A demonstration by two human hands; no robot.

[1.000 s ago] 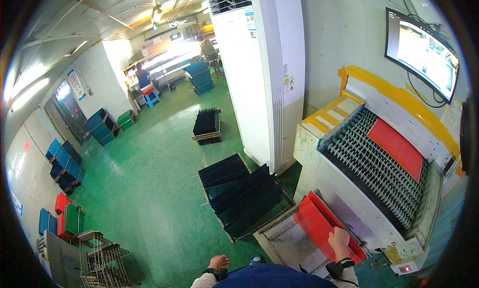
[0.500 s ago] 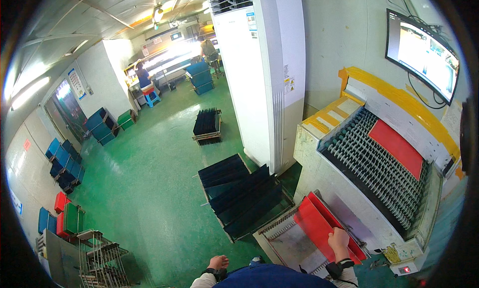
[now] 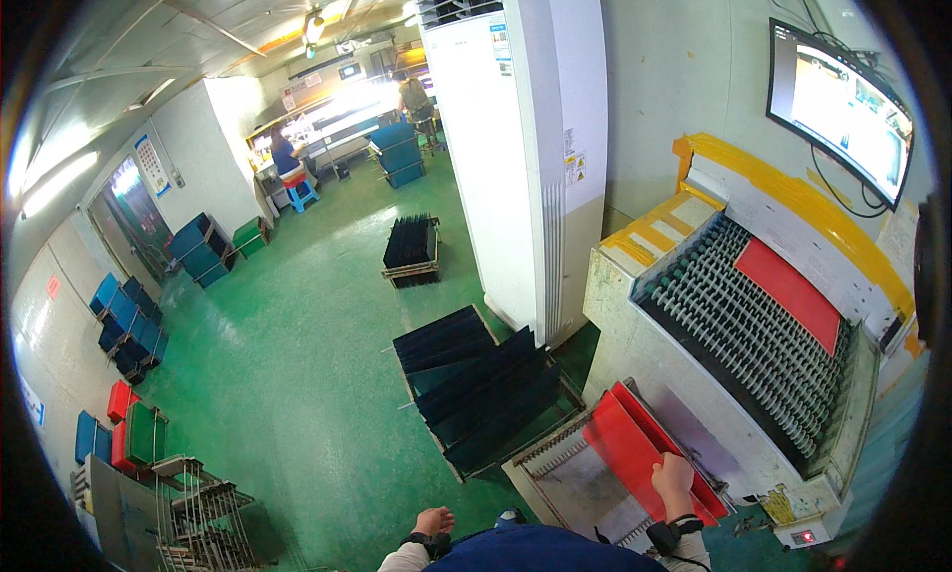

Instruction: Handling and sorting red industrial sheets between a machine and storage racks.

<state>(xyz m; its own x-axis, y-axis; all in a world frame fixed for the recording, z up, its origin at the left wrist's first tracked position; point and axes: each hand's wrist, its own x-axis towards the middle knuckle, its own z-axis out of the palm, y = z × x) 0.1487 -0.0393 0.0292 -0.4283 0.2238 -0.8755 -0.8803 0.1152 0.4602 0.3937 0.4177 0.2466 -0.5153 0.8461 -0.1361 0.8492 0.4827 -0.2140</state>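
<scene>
With your right hand (image 3: 673,477) closed on the edge of the front red panel (image 3: 620,436), standing in the slotted rack (image 3: 587,491) beside the roller machine (image 3: 749,334), hold it square to the slots (image 3: 557,454) and off the rear red panel (image 3: 708,500) (your seemingly empty, half-open left hand (image 3: 434,520) could steady it).

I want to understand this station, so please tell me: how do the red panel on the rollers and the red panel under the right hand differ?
The roller panel lies on the rollers, while the hand's panel stands tilted in a rack. The right hand is on the hand's panel; no hand touches the roller panel. Both are red.
</scene>
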